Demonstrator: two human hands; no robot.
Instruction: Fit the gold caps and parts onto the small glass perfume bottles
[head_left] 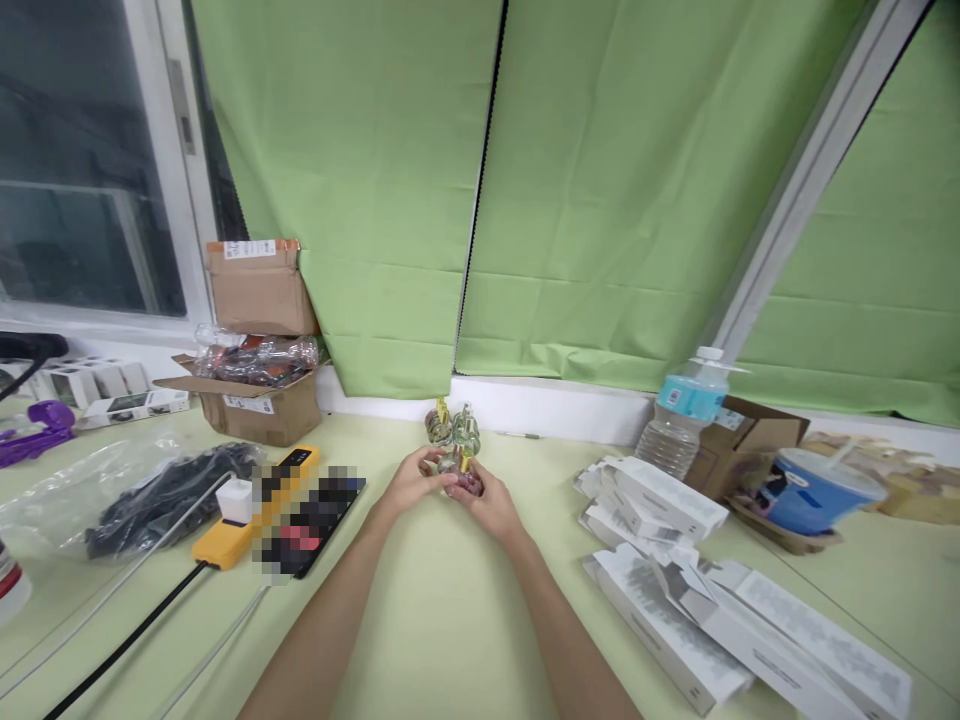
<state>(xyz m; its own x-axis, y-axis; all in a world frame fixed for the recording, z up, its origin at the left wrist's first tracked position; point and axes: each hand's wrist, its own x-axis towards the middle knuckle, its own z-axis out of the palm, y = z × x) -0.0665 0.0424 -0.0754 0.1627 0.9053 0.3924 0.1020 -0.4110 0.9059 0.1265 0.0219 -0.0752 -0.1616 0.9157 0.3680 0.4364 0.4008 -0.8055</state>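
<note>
Near the back of the table, my left hand point(414, 481) and my right hand point(487, 500) meet around a small shiny reddish round piece with a gold-coloured upright part point(466, 482). Fingers of both hands curl about its sides, hiding much of it. Just behind them stands a cluster of similar small shiny greenish pieces point(465, 430), beside one with a gold top point(438, 422). Their exact kind is too small to make out.
A pen point(519, 435) lies by the wall. To the left are a phone point(319, 525), a yellow power strip point(225, 540) with cables, and a cardboard box point(262, 415). White flat boxes point(667, 620), a water bottle point(679, 420) and a blue cup point(817, 495) occupy the right.
</note>
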